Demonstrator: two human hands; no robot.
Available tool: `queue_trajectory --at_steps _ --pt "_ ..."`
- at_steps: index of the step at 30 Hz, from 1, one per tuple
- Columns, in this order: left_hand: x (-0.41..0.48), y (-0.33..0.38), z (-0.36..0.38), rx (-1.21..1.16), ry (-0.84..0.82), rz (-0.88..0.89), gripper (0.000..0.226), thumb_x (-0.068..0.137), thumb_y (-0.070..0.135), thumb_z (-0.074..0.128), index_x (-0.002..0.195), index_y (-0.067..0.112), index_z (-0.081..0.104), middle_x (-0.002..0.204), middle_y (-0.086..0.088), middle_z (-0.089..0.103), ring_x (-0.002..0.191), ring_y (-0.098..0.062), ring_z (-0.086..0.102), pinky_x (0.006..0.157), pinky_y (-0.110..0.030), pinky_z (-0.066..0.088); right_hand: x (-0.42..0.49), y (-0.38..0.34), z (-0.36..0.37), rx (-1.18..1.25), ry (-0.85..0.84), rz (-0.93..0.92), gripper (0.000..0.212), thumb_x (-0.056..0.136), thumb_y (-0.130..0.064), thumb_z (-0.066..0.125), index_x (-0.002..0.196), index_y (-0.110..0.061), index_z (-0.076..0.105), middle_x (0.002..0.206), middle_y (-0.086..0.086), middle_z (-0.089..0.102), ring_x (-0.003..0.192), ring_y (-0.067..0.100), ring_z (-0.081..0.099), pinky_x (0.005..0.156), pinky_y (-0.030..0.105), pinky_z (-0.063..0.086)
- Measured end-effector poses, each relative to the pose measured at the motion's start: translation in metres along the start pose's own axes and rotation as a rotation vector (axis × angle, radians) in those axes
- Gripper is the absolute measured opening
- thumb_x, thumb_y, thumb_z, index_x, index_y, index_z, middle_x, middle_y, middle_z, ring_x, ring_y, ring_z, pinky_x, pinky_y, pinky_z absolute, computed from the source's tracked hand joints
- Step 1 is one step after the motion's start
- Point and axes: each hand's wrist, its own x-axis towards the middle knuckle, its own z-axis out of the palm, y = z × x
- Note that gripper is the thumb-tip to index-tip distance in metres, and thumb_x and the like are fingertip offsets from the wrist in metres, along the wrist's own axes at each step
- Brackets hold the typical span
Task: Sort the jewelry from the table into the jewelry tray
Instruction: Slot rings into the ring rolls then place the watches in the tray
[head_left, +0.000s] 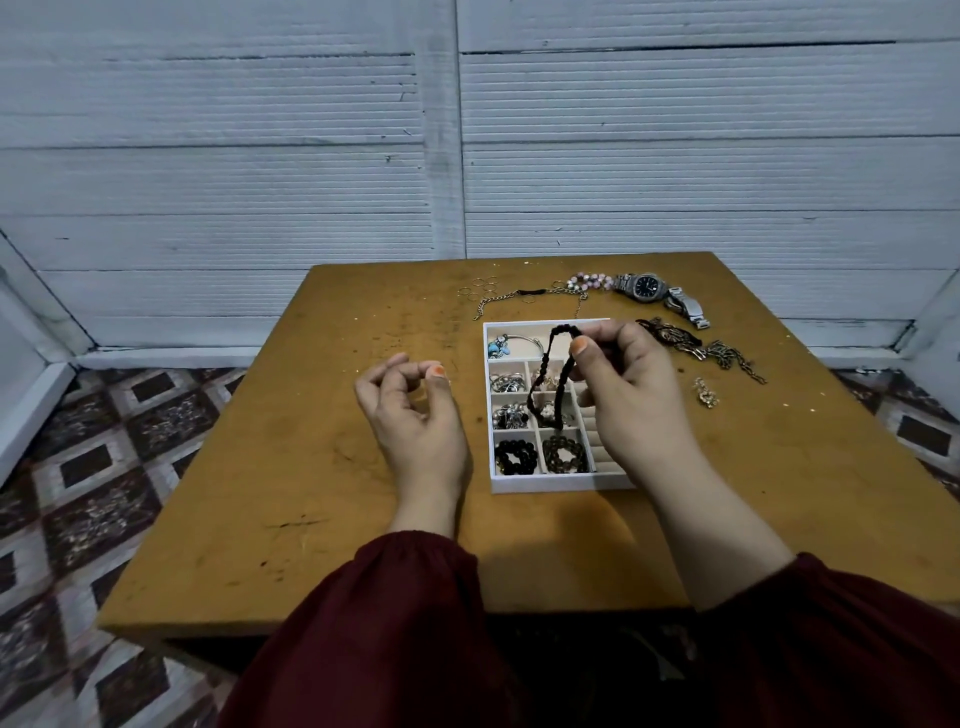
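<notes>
A white jewelry tray with small compartments stands on the wooden table; its cells hold rings, dark bead bracelets and a turquoise bangle. My right hand hovers over the tray's right side and pinches a black braided necklace, which hangs in a loop above the middle cells. My left hand floats left of the tray, fingers curled, holding nothing.
Loose jewelry lies behind and right of the tray: several thin gold rings, a chain necklace, a pink bead bracelet, a steel wristwatch, dark chains and a small gold piece. A white slatted wall stands behind.
</notes>
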Motion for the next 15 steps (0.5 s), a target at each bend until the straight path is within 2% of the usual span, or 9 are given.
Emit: queue_trajectory --at_steps 4,7,10,12,15 --pt "0.001 -0.001 0.001 0.007 0.003 0.010 0.023 0.089 0.009 0.061 0.078 0.029 0.055 0.108 0.008 0.041 0.108 -0.018 0.051 0.078 -0.015 0.044 -0.001 0.007 0.001 -0.004 -0.003 0.004 0.022 0.095 -0.005 0.052 0.083 -0.023 0.053 0.067 -0.005 0.050 0.048 -0.004 0.045 0.045 0.013 0.038" --pt "0.002 -0.004 0.002 0.008 0.010 0.025 0.022 0.089 0.009 0.061 0.079 0.028 0.055 0.106 0.010 0.041 0.110 -0.020 0.051 0.088 -0.026 0.047 0.001 0.011 -0.002 -0.015 0.007 0.014 0.021 0.095 -0.006 0.052 0.083 -0.023 0.052 0.068 -0.004 0.051 0.047 -0.004 0.046 0.045 0.013 0.039" --pt "0.003 -0.006 0.002 0.012 0.011 0.034 0.022 0.089 0.010 0.060 0.079 0.029 0.055 0.105 0.017 0.040 0.111 -0.022 0.052 0.092 -0.037 0.048 0.009 0.014 -0.005 -0.076 0.040 -0.008 0.020 0.095 -0.011 0.053 0.085 -0.028 0.053 0.076 -0.003 0.056 0.063 0.003 0.052 0.057 0.019 0.047" --pt "0.003 -0.005 0.002 0.013 0.009 0.032 0.022 0.089 0.010 0.060 0.079 0.030 0.055 0.105 0.017 0.040 0.111 -0.023 0.052 0.091 -0.037 0.048 0.015 0.014 -0.007 -0.087 0.062 -0.021 0.019 0.095 -0.012 0.054 0.087 -0.029 0.053 0.082 -0.002 0.057 0.071 0.012 0.052 0.062 0.022 0.047" --pt "0.003 -0.004 0.002 0.017 0.004 0.020 0.020 0.089 0.010 0.060 0.079 0.026 0.055 0.105 0.011 0.042 0.109 -0.022 0.052 0.088 -0.028 0.048 0.022 0.011 -0.008 -0.084 0.073 -0.040 0.018 0.095 -0.013 0.053 0.087 -0.029 0.053 0.084 0.000 0.057 0.069 0.013 0.051 0.057 0.016 0.046"
